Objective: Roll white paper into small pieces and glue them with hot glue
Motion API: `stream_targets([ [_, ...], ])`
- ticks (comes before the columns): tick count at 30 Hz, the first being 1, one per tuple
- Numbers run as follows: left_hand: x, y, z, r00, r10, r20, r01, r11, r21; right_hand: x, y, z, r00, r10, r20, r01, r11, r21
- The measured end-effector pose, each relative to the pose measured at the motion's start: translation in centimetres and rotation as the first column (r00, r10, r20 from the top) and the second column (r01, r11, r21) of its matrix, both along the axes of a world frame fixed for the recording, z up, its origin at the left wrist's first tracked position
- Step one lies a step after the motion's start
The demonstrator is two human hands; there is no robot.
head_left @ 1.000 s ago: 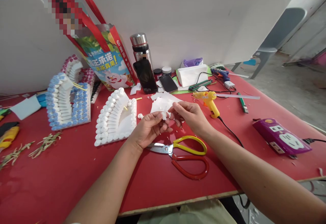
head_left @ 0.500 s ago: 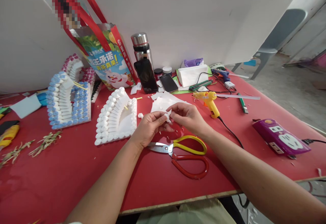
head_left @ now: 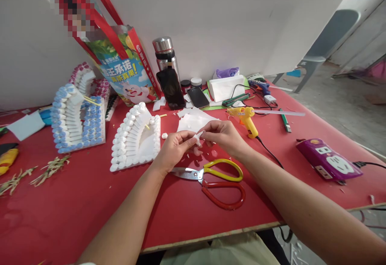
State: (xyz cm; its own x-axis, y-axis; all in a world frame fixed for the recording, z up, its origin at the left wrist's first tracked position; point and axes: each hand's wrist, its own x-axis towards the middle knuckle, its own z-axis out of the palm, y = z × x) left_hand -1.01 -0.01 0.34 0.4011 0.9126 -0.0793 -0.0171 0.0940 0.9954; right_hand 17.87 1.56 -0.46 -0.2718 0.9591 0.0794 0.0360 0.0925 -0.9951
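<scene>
Between my two hands is a small white piece [head_left: 198, 136], apparently paper or foam; its exact kind is too small to make out. My left hand [head_left: 177, 146] pinches it from the left, fingers closed. From the right, the fingertips of my right hand [head_left: 221, 134] close on its upper end. Scissors [head_left: 199, 175] with one yellow and one red handle lie just below my hands. Behind my fingers are white sheets [head_left: 194, 121]. Left of my hands stands a white fan-shaped model [head_left: 134, 140] edged with rounded white pieces, with a small white bit [head_left: 164, 135] beside it.
A yellow glue gun [head_left: 247, 118] lies right of my hands, its cord running toward me. Farther right is a purple power strip [head_left: 325, 158]. At left stands a blue and white model [head_left: 80, 116]. A phone [head_left: 171, 90], a steel flask [head_left: 163, 48] and a printed bag [head_left: 126, 72] stand behind.
The view has shifted slightly, so everything sits a little farther left. My hands stay together on the white piece, with only small finger movements.
</scene>
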Motion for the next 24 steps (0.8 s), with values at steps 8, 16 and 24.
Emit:
stream_targets([
  [8, -0.04, 0.0, -0.18, 0.997, 0.069, -0.02, -0.069, 0.997, 0.026, 0.04, 0.18, 0.04, 0.995, 0.047, -0.092, -0.056, 0.994, -0.09],
  [16, 0.16, -0.12, -0.42, 0.997, 0.071, -0.028, -0.071, 0.997, 0.009, -0.49, -0.29, -0.23, 0.998, 0.0, 0.059, -0.002, 1.0, 0.024],
  [24, 0.35, -0.11, -0.71, 0.997, 0.055, -0.05, -0.054, 0.998, 0.024, -0.53, -0.33, -0.29, 0.995, -0.051, 0.089, 0.052, 0.999, -0.003],
])
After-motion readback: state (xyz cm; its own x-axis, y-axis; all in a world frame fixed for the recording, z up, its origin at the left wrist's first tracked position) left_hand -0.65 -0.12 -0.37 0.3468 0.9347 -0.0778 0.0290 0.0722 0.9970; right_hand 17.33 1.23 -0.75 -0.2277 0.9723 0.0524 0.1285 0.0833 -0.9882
